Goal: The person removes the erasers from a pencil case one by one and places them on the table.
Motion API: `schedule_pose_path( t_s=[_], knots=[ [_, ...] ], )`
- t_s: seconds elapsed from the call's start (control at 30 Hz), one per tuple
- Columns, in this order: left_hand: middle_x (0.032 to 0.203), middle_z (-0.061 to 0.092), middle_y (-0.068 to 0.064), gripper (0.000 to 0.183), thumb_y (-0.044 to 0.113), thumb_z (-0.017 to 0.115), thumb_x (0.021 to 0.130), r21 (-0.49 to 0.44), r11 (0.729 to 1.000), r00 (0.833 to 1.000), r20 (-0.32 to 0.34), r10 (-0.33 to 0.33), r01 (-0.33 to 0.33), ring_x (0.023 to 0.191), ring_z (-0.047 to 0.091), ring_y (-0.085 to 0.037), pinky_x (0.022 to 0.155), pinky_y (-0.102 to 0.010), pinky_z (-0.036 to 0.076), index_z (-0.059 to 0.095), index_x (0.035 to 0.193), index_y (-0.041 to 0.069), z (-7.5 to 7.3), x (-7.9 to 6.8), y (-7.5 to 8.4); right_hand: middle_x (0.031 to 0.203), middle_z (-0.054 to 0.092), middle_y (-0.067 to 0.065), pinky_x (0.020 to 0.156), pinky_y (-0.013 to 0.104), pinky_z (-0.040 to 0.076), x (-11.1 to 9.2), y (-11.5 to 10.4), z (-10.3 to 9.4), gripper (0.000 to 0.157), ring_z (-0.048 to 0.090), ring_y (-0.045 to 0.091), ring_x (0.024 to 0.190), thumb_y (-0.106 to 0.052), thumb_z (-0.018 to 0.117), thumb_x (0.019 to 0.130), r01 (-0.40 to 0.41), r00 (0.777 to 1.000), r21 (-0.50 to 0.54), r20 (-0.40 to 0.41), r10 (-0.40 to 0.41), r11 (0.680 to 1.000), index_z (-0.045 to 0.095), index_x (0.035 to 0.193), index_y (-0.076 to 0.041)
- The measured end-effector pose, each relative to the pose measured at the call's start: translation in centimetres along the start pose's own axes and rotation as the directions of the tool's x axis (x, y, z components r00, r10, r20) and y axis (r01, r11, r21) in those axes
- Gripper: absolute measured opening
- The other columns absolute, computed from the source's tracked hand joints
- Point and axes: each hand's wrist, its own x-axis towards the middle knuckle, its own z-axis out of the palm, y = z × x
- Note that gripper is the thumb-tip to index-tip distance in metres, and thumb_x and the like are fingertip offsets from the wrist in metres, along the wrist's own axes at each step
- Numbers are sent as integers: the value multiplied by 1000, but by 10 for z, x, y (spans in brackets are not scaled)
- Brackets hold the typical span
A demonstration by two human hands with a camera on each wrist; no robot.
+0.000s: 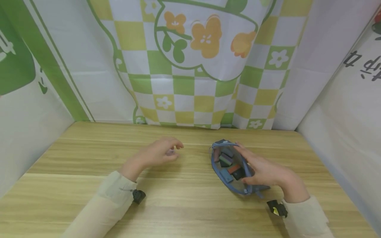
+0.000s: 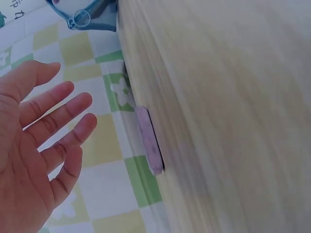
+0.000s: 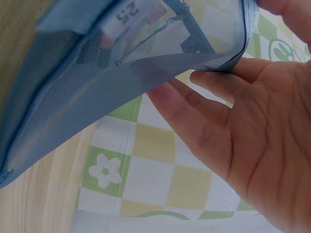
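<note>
We see a blue mesh zip pouch (image 3: pixel 82 107) over the right half of the bench, its mouth spread wide; we cannot tell whether its base is fully resting. Inside it we make out a dark block with green and purple bands (image 1: pixel 225 161), a red-orange and black piece (image 1: pixel 235 169) and, near the rim, a flat blue block (image 1: pixel 227 176); other small pieces lie too dim for us to name. A white tag printed with "25" (image 3: pixel 125 18) shows at the pouch in the right wrist view.

The right hand (image 1: pixel 266 172) is clamped on the pouch's right side, thumb at the rim and fingers along the outer wall. Well apart from the pouch, a pale purple flat bar with rounded ends (image 2: pixel 149 141) lies on the bench near the left hand (image 1: pixel 156 152), which holds nothing, its thumb and loosely bent fingers apart.

Both arms wear cream sleeves (image 1: pixel 110 195), and we see a small black device (image 1: pixel 139 196) at the left wrist. Beneath everything runs the pale wood-grain bench (image 1: pixel 178 205). Behind it hangs a green, yellow and white checked cloth with orange flowers (image 1: pixel 205 67), and black characters (image 1: pixel 370 69) mark the white sheet on the right.
</note>
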Motion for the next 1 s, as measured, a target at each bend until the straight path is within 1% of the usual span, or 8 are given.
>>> schedule_pose_path(
  t_s=[0.23, 0.33, 0.43, 0.53, 0.7, 0.87, 1.0],
  knots=[
    [123, 67, -10, 36, 24, 67, 93, 64, 997, 999, 5, 33, -33, 110, 63, -30, 98, -44, 51, 65, 123, 4, 5, 6, 9, 163, 6, 30, 110, 65, 34, 0, 0, 0, 97, 24, 52, 144, -14, 76, 83, -2, 1000, 5, 0, 2, 1000, 14, 157, -1],
    [125, 67, -8, 38, 27, 67, 93, 85, 996, 999, 20, 28, -30, 115, 62, -28, 100, -43, 50, 65, 125, 6, 7, 10, 15, 163, 7, 30, 110, 65, 33, 0, 0, 0, 97, 24, 52, 144, -15, 76, 84, 0, 1000, 6, 2, 0, 1000, 14, 157, -1],
    [129, 66, -6, 41, 31, 67, 93, 96, 995, 999, 36, 19, -23, 122, 59, -27, 106, -42, 47, 64, 127, 7, 9, 13, 20, 163, 7, 31, 110, 65, 34, 0, 0, 1, 97, 24, 52, 144, -14, 76, 84, -1, 1000, 3, 2, 1, 1000, 14, 156, 0],
    [129, 65, -5, 42, 33, 67, 93, 104, 994, 999, 43, 24, -28, 126, 57, -27, 109, -43, 45, 64, 127, 8, 10, 15, 24, 162, 7, 31, 110, 65, 33, 1, -2, 1, 98, 24, 52, 145, -15, 76, 84, -3, 1000, -10, 2, 3, 1000, 13, 157, 0],
    [126, 65, -4, 42, 34, 68, 92, 117, 992, 998, 50, 36, -41, 123, 59, -25, 107, -42, 46, 65, 126, 10, 13, 19, 30, 163, 6, 30, 111, 63, 34, 3, -3, 3, 98, 24, 51, 145, -16, 76, 84, -3, 1000, -25, 4, 3, 1000, 13, 157, 0],
    [125, 66, -4, 43, 36, 68, 92, 136, 985, 993, 65, 95, -103, 121, 60, -24, 107, -41, 47, 65, 126, 9, 17, 26, 39, 163, 5, 31, 110, 63, 35, 2, -2, 4, 96, 26, 51, 144, -12, 75, 84, -7, 1000, -26, 4, 7, 1000, 14, 156, 2],
    [129, 65, -5, 47, 37, 69, 91, 148, 980, 989, 80, 123, -133, 124, 59, -25, 109, -42, 46, 64, 128, 8, 21, 33, 48, 163, 5, 31, 110, 63, 34, 0, -2, 2, 96, 26, 51, 144, -13, 75, 84, -10, 1000, -19, 3, 10, 1000, 12, 157, 2]
  ],
)
